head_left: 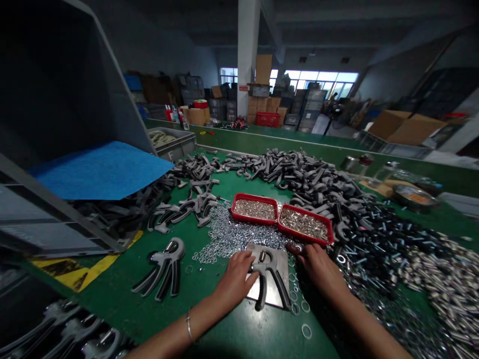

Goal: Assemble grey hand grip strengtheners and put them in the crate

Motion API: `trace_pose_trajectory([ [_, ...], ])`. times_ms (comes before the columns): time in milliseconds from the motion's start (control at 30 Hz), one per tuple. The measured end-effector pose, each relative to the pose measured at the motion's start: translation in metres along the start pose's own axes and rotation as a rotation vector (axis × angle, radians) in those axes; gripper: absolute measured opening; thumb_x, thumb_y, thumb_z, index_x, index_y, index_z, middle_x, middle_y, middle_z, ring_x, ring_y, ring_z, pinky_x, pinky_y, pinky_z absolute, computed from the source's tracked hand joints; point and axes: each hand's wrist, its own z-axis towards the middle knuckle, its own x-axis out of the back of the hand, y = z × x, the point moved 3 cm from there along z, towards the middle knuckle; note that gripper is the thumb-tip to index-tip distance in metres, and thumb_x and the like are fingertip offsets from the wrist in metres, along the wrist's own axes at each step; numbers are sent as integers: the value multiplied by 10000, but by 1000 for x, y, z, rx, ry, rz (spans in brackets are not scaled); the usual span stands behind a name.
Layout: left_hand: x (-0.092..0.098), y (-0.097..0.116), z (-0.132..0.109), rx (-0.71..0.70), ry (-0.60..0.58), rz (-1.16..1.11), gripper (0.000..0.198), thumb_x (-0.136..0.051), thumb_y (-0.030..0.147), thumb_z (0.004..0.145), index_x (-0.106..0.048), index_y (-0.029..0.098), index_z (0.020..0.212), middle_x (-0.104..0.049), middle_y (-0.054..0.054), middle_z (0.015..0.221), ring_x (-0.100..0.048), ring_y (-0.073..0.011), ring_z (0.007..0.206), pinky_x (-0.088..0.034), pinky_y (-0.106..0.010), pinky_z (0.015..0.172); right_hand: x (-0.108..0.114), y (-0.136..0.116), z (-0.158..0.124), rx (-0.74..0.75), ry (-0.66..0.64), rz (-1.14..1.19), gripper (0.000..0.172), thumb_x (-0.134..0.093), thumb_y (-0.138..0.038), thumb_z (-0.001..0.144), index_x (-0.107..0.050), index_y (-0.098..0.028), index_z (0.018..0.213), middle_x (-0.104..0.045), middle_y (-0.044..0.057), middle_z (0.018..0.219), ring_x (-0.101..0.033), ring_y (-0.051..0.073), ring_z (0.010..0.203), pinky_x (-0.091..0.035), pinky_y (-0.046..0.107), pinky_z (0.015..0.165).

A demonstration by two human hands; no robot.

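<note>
1. The landmark is a flat, square, silver metal plate [271, 296], lying on a green worktable [209, 326] in front of the person.
2. On the plate lies a V-shaped hand exerciser with a grey body, black-padded handles and a metal spring [267, 267]. Its two handles spread toward the person.
3. The left hand [235, 279], with a thin silver bracelet [189, 326] on its wrist, is at the plate's left edge. Thumb and fingers are partly parted beside the exerciser's head, seemingly touching it; whether they grip it, I cannot tell.
4. The right hand [318, 267] is just beyond the plate's right edge, its fingers bent narrow at a small dark red object [294, 248]. Whether it holds this, I cannot tell.
5. Past the plate's far edge stand two shallow red plastic trays of small metal pieces, the left one [250, 219] and the right one [305, 238] almost end to end.
6. Shiny silver nuts [220, 234] are scattered beyond and left of the plate; pale flat rings [306, 331] lie to its right.
7. Left of the plate rest more grey-and-black exercisers [161, 259].
8. Far beyond the plate is a heap of curved grey handles [310, 174]; well to its right, a spread of silver metal cylinders [449, 279].
</note>
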Motion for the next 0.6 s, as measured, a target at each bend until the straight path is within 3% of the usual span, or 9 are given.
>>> trace_pose_trajectory([
  [133,-6,9,-14,-34,-37,-2,577,-687,329,854,-515,166,1381,-498,-148,1460,-404,-312,1376,-319,-525,1156,-27,-7,16,37,-6,-22,89,-486,-246,951,-556,-204,914,-619,105,969,-628,271,918,-481,335,716],
  [267,15,17,4,-88,-115,-16,499,-681,302,874,-561,202,1348,-597,-101,1356,-511,-274,1263,-407,-462,1083,-15,-1,14,86,-14,-8,103,-516,-262,951,-594,-195,953,-624,103,988,-619,251,903,-488,334,750],
  [367,51,12,58,-139,-77,107,265,-584,253,949,-659,209,1199,-689,-72,1160,-601,-227,1100,-452,-399,1010,11,-13,37,127,20,13,190,-479,-309,982,-631,-197,1002,-632,114,1030,-590,265,968,-479,358,806],
  [467,81,0,131,-146,-16,359,229,-490,149,975,-690,137,1087,-679,-141,1133,-592,-252,1130,-429,-414,1021,26,-46,88,207,56,22,232,-471,-299,992,-672,-204,930,-658,111,1020,-553,277,1040,-457,373,866],
  [533,91,-9,172,-115,-14,426,177,-533,117,946,-700,92,1001,-684,-179,1075,-613,-279,1098,-453,-440,989,24,-70,129,275,55,23,218,-520,-255,971,-690,-198,847,-684,100,959,-559,264,1043,-453,368,895],
  [600,93,-19,197,-94,-30,443,134,-603,182,939,-686,100,1004,-687,-141,1049,-648,-251,1015,-511,-430,920,15,-87,164,320,36,23,179,-588,-242,941,-689,-181,806,-694,75,901,-595,239,1001,-468,383,907],
])
